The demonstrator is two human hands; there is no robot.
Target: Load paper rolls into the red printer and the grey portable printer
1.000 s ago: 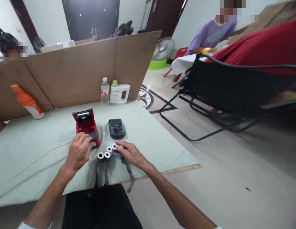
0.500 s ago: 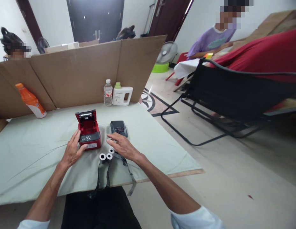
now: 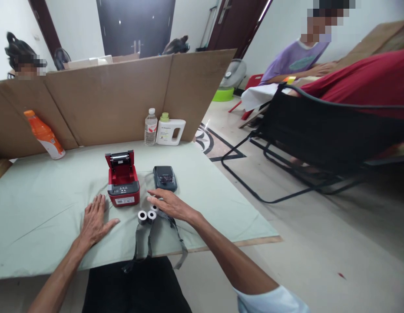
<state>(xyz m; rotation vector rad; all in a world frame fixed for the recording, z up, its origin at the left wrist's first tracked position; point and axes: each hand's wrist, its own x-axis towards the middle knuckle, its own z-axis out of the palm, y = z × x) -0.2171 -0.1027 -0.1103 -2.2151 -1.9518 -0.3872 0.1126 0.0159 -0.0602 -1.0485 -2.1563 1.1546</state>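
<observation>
A red and black label printer stands on the table with its lid raised; its inside shows red. My left hand lies flat on the cloth, fingers spread, just left of the printer and apart from it. My right hand is stretched out with its fingers apart, holding nothing, right of the printer. Below its fingers are three small paper rolls with dark strips trailing toward the table's near edge; the hand partly covers the rearmost one. Beyond that hand lies a dark handheld device.
A cardboard screen closes off the table's back. Before it stand an orange bottle, a clear water bottle and a white jug. A black folding chair and a person in purple are at right.
My left hand has left the printer's side and come down onto the cloth, nearer me. My right hand stays almost in place over the rolls. The view has shifted slightly.
</observation>
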